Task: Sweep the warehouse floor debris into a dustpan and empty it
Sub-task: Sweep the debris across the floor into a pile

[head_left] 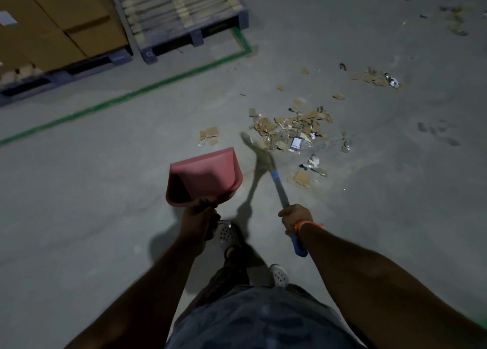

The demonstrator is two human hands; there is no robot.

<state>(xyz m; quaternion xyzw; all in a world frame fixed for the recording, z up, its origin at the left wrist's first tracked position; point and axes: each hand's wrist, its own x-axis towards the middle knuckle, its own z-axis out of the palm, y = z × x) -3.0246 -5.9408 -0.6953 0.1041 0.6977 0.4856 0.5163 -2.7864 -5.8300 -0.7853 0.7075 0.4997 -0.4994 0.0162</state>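
Head view: my left hand (199,214) curls its fingers round the handle of the red dustpan (204,177), held off the floor, while my right hand (295,217) grips the broom (264,161), its blurred bristles seemingly at the edge of the cardboard debris (291,130). Gathering stage; next, I judge, lower the pan beside the pile.

No writing can be read anywhere from here. A white label (5,18) sits on a cardboard box (52,19) at the far left, but its print is too small and blurred to make out. A small white card with a dark patch (296,143) lies among the debris pile (290,129) on the floor; whatever it carries is not legible either.
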